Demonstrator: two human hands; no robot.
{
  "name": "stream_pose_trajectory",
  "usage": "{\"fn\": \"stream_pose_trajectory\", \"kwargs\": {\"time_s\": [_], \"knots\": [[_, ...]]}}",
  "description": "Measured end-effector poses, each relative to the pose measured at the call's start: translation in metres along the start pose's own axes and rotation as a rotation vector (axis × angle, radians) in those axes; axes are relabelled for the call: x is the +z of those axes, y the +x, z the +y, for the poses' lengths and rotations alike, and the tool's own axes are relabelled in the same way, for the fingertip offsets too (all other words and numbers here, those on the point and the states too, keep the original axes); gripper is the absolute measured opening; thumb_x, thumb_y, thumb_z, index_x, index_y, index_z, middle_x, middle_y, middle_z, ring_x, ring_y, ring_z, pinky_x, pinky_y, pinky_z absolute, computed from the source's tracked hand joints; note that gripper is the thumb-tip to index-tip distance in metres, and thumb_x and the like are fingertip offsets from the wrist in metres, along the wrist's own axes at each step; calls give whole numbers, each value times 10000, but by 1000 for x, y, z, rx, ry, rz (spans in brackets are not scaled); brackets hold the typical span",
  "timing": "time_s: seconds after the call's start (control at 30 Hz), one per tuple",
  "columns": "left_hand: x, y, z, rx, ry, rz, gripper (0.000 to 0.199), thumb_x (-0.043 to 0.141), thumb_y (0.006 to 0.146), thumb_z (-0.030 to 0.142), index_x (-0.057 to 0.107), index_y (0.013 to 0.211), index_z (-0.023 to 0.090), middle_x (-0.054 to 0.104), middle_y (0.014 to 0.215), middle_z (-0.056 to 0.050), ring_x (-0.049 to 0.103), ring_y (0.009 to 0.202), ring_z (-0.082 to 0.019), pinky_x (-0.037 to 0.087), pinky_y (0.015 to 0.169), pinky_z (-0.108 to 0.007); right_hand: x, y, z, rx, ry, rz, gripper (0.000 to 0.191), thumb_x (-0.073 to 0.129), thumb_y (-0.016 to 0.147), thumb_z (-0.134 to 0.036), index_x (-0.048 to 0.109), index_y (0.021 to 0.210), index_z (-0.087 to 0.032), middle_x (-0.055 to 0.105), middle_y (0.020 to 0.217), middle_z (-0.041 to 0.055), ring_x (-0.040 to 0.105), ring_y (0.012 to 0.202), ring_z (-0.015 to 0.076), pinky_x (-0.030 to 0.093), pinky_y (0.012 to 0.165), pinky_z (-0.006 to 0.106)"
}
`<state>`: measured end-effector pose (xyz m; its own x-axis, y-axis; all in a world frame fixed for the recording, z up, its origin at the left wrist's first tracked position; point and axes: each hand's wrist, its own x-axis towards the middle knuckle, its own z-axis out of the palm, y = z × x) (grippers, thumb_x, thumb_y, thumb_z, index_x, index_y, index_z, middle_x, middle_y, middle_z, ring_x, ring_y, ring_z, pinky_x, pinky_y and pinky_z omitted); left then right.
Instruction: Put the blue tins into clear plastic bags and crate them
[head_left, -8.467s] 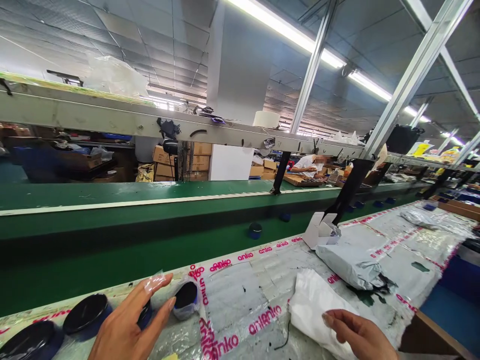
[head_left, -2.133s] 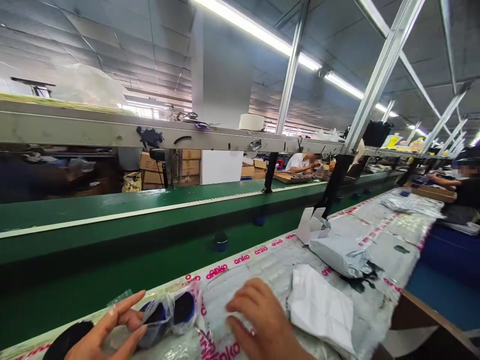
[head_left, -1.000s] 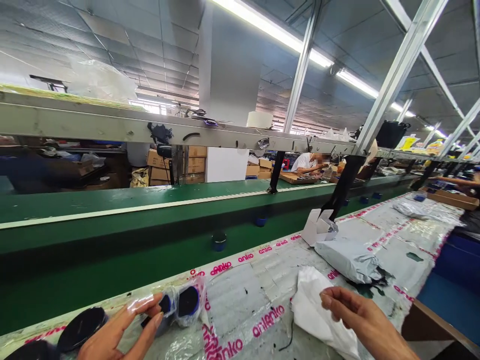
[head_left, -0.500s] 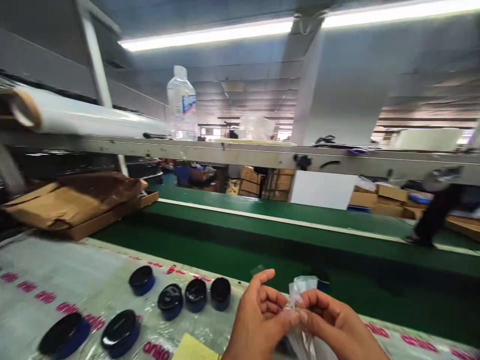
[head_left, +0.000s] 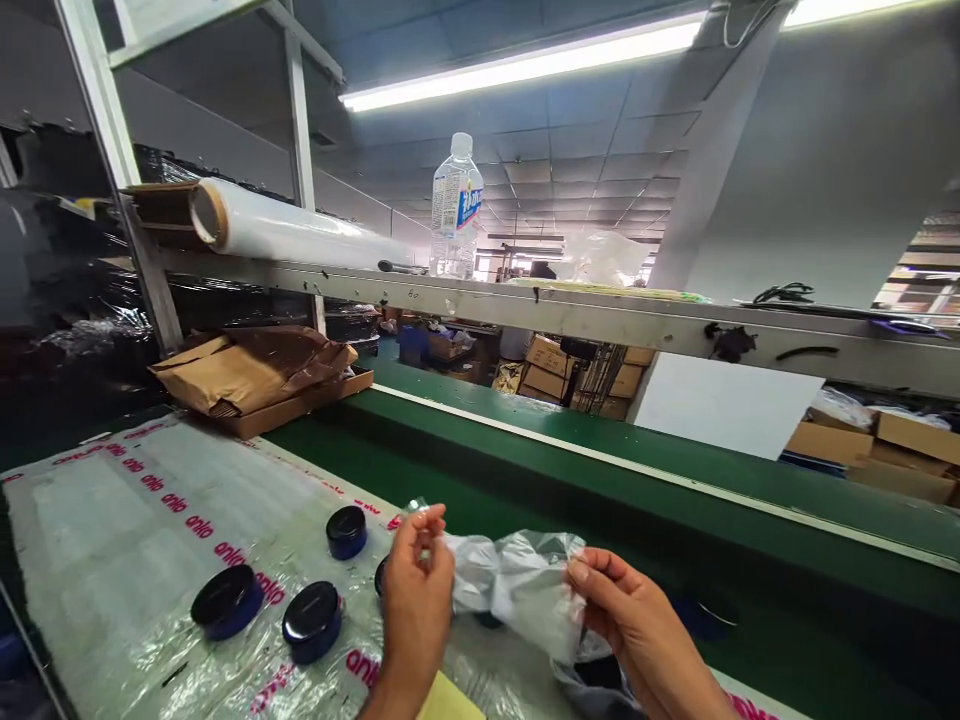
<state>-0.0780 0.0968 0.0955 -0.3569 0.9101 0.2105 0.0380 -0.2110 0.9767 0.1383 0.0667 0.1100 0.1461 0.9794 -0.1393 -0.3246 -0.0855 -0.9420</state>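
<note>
Beside a green belt, a thin plastic bag is held stretched over a printed bench cover — apparently a spreading-out step.

Left hand stands upright, fingers curled onto the bag's left end; right hand angles in, thumb and forefinger pinching the other — any next move would seem to call for a light, even pull.

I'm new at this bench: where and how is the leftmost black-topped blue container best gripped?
The black-topped container is probably best taken from above by the nearer left hand, thumb and fingers around its blue side wall: it is squat and round, stands top up, apart from the next container.
</note>
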Motion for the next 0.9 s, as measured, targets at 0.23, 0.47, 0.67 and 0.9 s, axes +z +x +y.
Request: {"fn": "stream_pose_trajectory", "kwargs": {"time_s": [0.23,0.47,0.67,0.9], "knots": [[-32,10,8,345,376,-116,543,439,816,155,632,1317,239,719,871,-7,665,851,-221,481,858,-368,28,21,4,11,-9,-8,414,917,603,-458,738,869,-196,733,767,2,646,677,151,537,594,236],[-16,-2,20,167,306,-246,438,549,897,290,593,1327,220,712,887,-18,661,861,-228,476,819,-350,61,21,20,54,-56,-160,417,918,609,-512,735,776,-175,697,682,1,592,611,141,493,575,244],[-18,4,22,-94,-110,-401,625,827,724,316,584,1279,163,660,775,26,615,761,-168,426,743,-288,79,9,20,172,-51,-361,390,895,669,-503,714,798,-183,619,674,-25,511,579,106,433,547,219],[-25,18,12,-187,-233,-565,675,857,691,441,581,1230,143,637,747,25,621,662,-143,442,665,-266,76,17,12,178,-140,-483,387,852,725,-487,729,878,-153,589,685,-19,456,568,78,368,497,188]]}}
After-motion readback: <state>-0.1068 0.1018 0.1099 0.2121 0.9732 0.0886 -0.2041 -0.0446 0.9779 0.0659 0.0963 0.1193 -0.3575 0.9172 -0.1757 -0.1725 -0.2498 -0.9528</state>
